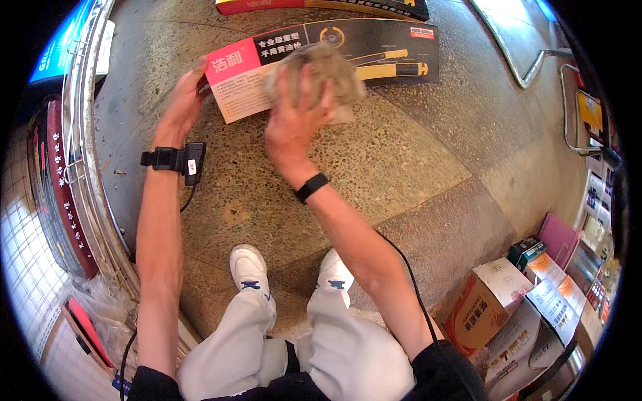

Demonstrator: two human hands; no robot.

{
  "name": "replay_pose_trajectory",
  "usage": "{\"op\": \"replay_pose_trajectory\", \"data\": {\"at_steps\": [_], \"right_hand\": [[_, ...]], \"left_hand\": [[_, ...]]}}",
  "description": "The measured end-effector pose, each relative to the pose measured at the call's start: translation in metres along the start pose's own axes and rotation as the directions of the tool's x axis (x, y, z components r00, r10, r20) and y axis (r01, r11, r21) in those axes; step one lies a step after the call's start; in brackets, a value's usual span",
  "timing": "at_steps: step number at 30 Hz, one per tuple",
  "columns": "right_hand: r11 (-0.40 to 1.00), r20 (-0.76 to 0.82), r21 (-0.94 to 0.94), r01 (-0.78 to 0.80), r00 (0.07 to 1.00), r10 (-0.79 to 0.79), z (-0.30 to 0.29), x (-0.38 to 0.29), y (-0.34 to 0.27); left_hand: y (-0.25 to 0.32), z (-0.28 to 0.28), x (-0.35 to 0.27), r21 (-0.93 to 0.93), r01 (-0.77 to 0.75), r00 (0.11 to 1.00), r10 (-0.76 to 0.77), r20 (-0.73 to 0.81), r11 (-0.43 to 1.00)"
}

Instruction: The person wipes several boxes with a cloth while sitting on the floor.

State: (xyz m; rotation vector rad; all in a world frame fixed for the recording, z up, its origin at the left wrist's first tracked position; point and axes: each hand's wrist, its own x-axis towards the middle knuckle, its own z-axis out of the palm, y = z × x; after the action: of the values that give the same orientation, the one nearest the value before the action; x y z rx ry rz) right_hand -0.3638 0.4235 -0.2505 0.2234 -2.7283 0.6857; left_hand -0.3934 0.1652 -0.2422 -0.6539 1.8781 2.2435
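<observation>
A long cardboard grease gun box (321, 35), pink, black and white with printed writing, is before me above the speckled floor. My left hand (183, 100) grips its left end, the thumb at the near corner and the other fingers hidden behind. A crumpled grey-beige cloth (326, 75), blurred, lies under the spread fingers of my right hand (298, 115). The cloth is against the box's printed face and covers part of its picture.
A second similar box (321, 6) lies beyond. A metal wire rack (80, 130) stands at left, holding boxed goods. Cardboard cartons (476, 306), one a motor oil carton (521, 341), crowd the lower right. Metal tube frames (531, 70) stand at upper right.
</observation>
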Motion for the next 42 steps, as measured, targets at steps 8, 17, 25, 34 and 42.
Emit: {"op": "replay_pose_trajectory", "data": {"at_steps": [8,17,25,34,42], "right_hand": [[0.908,0.100,0.116,0.403,0.905,-0.414,-0.003,-0.045,-0.027],[0.808,0.251,0.310,0.501,0.776,-0.578,-0.017,-0.041,-0.028],[0.725,0.433,0.688,-0.041,0.825,-0.364,-0.132,-0.037,0.020],[0.581,0.518,0.583,-0.568,0.811,0.273,-0.197,0.009,0.117],[-0.489,0.644,0.753,-0.440,0.343,0.684,-0.202,0.058,0.108]], "left_hand": [[0.009,0.002,-0.007,-0.013,-0.040,0.998,0.041,0.040,0.999],[0.009,-0.014,0.001,0.073,-0.084,0.993,0.078,0.084,0.994],[-0.002,0.000,-0.016,0.145,-0.123,0.989,0.109,0.104,0.982],[0.029,0.024,-0.054,0.198,-0.361,0.930,0.335,0.153,0.911],[0.068,0.061,-0.172,0.662,-0.711,0.605,0.685,0.406,0.236]]}}
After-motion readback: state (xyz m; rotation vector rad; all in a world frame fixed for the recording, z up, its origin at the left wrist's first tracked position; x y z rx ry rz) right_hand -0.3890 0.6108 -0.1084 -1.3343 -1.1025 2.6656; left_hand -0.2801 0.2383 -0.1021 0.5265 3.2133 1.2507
